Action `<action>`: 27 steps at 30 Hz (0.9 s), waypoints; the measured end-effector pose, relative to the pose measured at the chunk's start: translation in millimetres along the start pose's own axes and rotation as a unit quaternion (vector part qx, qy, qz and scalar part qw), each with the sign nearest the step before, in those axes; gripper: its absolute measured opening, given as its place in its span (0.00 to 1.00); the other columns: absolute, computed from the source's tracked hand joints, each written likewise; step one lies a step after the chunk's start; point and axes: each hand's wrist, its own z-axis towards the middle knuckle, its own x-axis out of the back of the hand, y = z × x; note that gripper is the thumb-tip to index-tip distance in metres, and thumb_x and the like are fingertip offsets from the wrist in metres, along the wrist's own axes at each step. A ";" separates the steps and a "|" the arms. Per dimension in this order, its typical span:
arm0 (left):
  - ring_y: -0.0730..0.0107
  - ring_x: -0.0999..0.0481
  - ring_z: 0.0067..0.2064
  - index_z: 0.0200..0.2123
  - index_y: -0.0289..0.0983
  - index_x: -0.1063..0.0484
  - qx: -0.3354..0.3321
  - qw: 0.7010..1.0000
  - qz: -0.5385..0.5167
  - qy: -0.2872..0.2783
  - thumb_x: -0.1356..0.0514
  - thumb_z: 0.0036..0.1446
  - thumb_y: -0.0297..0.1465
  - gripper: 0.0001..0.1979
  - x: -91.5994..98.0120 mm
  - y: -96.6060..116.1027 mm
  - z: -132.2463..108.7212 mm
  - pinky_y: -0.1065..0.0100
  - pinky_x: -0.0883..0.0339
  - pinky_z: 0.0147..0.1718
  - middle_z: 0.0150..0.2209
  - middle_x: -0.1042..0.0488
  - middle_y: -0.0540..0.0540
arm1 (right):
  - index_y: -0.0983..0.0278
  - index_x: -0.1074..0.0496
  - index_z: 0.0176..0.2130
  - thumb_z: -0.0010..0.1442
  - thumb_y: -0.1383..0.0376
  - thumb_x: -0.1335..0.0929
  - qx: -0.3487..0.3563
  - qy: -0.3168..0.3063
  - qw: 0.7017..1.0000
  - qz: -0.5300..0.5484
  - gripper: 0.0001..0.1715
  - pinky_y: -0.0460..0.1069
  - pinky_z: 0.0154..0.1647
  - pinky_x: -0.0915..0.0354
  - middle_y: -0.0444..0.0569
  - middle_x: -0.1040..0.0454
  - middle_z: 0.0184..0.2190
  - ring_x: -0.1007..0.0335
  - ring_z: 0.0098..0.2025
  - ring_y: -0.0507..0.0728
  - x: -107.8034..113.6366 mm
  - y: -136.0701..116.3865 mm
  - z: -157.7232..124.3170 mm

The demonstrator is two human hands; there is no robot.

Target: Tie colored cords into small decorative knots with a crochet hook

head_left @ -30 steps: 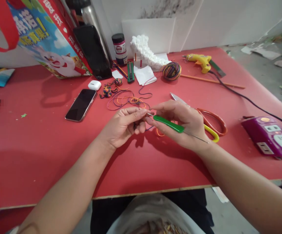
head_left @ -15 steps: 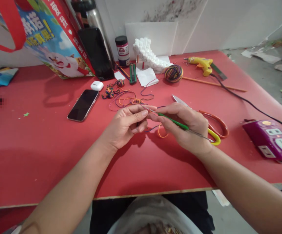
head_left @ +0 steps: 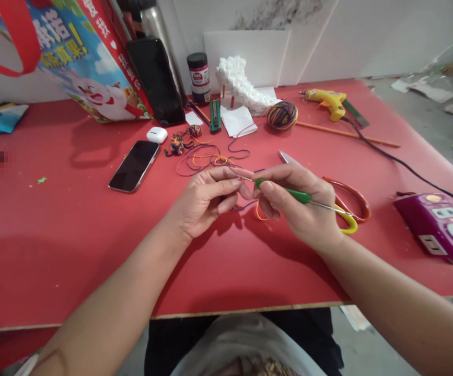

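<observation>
My right hand (head_left: 299, 201) grips a crochet hook (head_left: 300, 196) by its green handle, the thin metal tip pointing left to my other hand. My left hand (head_left: 210, 201) is closed in a pinch on yarn at that tip; the fingers hide most of what they hold. Loose strands of multicoloured yarn (head_left: 206, 157) lie in loops on the table behind the hands, and an orange loop hangs between them. Farther back sits the yarn ball (head_left: 282, 116). Scissors (head_left: 352, 201) with red and yellow handles lie partly behind my right hand.
On the red table (head_left: 250, 271) lie a phone (head_left: 135, 166), a white earbud case (head_left: 157, 135), a green cutter (head_left: 215, 116) and a yellow glue gun (head_left: 328, 101). A purple power socket (head_left: 438, 224) stands at right, its black cable behind. A bag (head_left: 93, 68) stands at back left.
The fingers of my right hand have shifted on the hook, its lower fingers now curled more beneath. The left hand keeps its pinch, and the view has moved slightly.
</observation>
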 end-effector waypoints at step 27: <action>0.83 0.40 0.18 0.32 0.33 0.17 -0.051 0.996 0.056 0.044 0.29 0.52 0.26 0.02 -6.9 -0.6 -2.8 0.75 0.52 0.18 0.22 0.23 0.48 | 0.62 0.22 0.41 0.68 0.56 0.25 -0.013 0.020 1.000 -0.006 0.12 0.44 0.17 0.36 0.43 0.20 0.29 0.31 0.19 0.48 0.7 1.8 1.9</action>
